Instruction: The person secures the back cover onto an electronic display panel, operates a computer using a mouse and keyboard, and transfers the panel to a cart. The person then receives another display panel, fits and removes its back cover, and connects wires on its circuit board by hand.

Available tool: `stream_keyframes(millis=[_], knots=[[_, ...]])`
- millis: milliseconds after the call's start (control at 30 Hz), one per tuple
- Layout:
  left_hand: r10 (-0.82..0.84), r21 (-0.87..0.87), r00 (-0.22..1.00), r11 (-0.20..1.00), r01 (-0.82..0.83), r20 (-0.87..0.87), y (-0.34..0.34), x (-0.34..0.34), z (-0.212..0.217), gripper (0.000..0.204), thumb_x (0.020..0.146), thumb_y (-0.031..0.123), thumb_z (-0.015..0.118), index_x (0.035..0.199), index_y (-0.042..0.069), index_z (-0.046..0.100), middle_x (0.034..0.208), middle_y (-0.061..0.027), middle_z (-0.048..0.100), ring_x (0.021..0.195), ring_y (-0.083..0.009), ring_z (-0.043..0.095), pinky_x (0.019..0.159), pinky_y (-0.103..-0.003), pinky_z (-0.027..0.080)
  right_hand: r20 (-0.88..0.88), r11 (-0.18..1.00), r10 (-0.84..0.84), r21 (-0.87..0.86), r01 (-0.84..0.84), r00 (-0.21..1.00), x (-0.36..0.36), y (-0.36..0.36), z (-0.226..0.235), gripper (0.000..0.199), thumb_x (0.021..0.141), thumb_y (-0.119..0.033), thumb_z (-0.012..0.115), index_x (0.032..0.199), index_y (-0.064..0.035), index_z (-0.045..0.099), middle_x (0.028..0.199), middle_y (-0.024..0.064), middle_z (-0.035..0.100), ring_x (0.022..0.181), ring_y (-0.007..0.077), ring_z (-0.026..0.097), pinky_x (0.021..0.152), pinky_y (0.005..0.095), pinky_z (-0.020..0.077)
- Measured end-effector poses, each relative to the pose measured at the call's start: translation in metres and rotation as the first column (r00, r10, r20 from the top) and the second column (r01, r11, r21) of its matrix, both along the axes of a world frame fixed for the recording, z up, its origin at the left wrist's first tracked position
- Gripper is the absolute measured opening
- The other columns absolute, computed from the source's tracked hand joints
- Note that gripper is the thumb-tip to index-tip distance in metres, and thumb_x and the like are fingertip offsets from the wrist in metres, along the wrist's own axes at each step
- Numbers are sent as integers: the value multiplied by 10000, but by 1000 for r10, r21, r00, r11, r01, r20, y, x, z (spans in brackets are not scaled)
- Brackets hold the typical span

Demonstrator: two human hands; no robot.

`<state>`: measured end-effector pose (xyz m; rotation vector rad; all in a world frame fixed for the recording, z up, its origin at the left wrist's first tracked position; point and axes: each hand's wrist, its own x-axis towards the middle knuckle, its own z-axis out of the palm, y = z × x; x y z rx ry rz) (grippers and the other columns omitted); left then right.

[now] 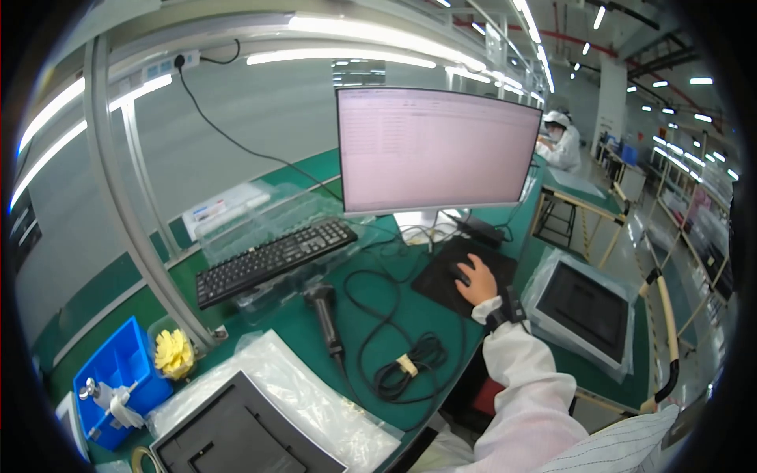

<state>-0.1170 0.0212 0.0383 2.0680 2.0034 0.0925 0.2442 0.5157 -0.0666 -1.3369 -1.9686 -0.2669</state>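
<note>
My right hand (479,285) rests over a black computer mouse (460,274), its fingers curved around it. The mouse lies on a black mouse pad (432,277). A white sleeve and a black band at the wrist cover that arm. Behind the pad stands a lit monitor (434,150) showing a pale window with rows too faint to make out. To the left, a black keyboard (276,262) sits tilted on clear plastic trays (268,217). A black handheld scanner (323,319) lies on the green bench, its cable running toward me. My left hand is out of view.
A coiled black cable (406,370) lies near the bench's front edge. At lower left are a dark flat panel (244,433), clear plastic wrap (315,386), a blue bin (146,378) and yellow finger cots (173,352). A wrapped panel (583,307) lies at right. Another person (561,146) sits beyond.
</note>
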Motion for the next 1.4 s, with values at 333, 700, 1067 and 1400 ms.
stream_keyframes(millis=[333,700,1067,1400], knots=[[1,9,1000,1000,-1,23,1,0,3,607,731,361,591,1258,87,467,1121,-198,433,1040,-355,415,896,-446,320,-6,999,49,15,-49,999,-2,-2,0,389,677,-207,680,1050,-121,613,1260,123,449,1050,315,501,854,393,444],[16,-45,1000,999,-16,14,3,1,7,619,717,351,606,1260,88,467,1126,-193,435,1047,-351,413,906,-444,317,-2,998,58,28,-58,998,-2,-1,0,378,667,-206,683,1028,-119,617,1247,122,460,1049,314,501,857,390,442],[15,-37,1000,999,-14,14,4,1,9,629,712,361,614,1259,88,465,1112,-185,443,1041,-337,424,896,-438,327,-4,998,54,24,-54,999,-2,-2,0,381,658,-205,687,1022,-116,619,1238,124,464,1037,315,508,846,389,447],[12,-53,1000,999,-11,9,4,0,9,628,717,356,608,1264,86,459,1112,-195,439,1035,-345,422,899,-442,324,-46,993,40,116,-35,998,-4,-2,3,405,688,-265,673,1038,-72,610,1223,148,471,1036,326,508,845,402,438]])
